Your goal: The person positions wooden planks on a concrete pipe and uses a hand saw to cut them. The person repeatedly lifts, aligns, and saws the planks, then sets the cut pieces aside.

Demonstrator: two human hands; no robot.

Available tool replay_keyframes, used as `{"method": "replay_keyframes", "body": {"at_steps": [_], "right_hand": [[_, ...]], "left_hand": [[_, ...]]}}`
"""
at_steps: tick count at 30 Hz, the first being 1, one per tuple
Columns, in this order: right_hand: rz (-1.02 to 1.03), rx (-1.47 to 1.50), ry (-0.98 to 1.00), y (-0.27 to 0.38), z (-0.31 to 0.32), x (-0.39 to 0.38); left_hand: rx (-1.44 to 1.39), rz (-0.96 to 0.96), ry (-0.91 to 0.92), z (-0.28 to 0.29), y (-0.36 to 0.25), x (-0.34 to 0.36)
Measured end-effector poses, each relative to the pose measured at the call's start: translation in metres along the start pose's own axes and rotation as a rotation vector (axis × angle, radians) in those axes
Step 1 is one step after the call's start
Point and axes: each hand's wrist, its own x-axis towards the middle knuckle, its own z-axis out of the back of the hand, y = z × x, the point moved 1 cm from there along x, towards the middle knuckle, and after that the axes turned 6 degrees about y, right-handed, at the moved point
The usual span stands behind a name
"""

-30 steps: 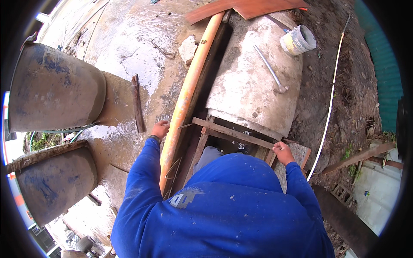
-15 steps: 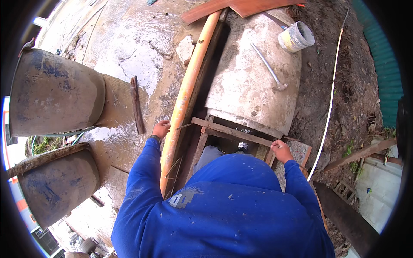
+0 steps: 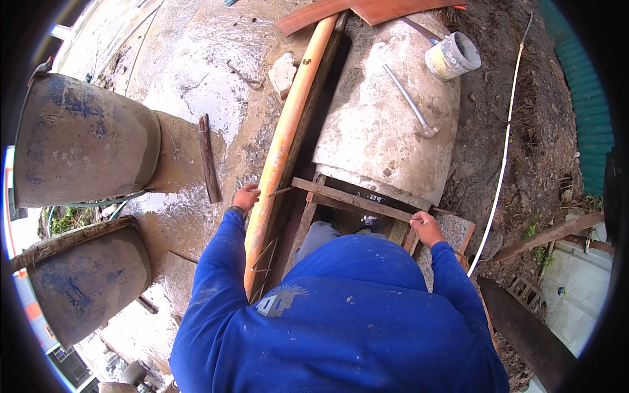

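The hands are well apart. The left hand (image 3: pixel 246 197) is at the left edge of the orange pipe (image 3: pixel 283 149), fingers bent; whether it touches the pipe or holds anything cannot be told. The right hand (image 3: pixel 427 229) is at the right end of the slat (image 3: pixel 354 198), thumb and fingers drawn in close; it may be pinching that end, but the knuckles cover the spot. The slat lies slantwise across a wooden frame, just below the concrete cylinder (image 3: pixel 383 111). A thin rod (image 3: pixel 280 192) points from the slat toward the left hand, its ends hard to make out.

The blue shirt (image 3: pixel 354 314) hides the frame's lower part and most of the legs; a bright patch under the slat is too small to identify. Reddish boards (image 3: pixel 386 10), cut off above, cover the pipe's upper end. A hammer (image 3: pixel 407 98) and a tilted bucket (image 3: pixel 447 60) rest on the cylinder. The lower drum (image 3: pixel 92 281) is partly hidden by a beam (image 3: pixel 72 244).
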Motion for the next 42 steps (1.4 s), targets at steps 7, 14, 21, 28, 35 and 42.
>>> {"method": "replay_keyframes", "body": {"at_steps": [7,14,21,28,35,42], "right_hand": [[0.002,-0.007,0.006,0.002,-0.003,0.001],[0.044,0.005,-0.010,-0.001,-0.009,0.004],[0.000,0.017,0.012,0.001,-0.012,0.006],[0.024,0.009,0.001,-0.001,-0.013,0.008],[0.018,0.001,0.009,0.005,-0.008,0.008],[0.005,0.000,0.025,0.016,-0.001,0.007]], "left_hand": [[-0.015,-0.008,-0.054,-0.003,-0.010,-0.006],[-0.004,-0.007,-0.012,0.001,-0.002,0.000],[0.001,-0.005,-0.038,0.000,-0.005,-0.001],[0.000,-0.013,-0.046,0.001,-0.002,-0.002],[-0.005,-0.015,-0.047,0.001,-0.005,-0.001],[0.028,0.001,-0.010,0.002,-0.002,0.005]]}}
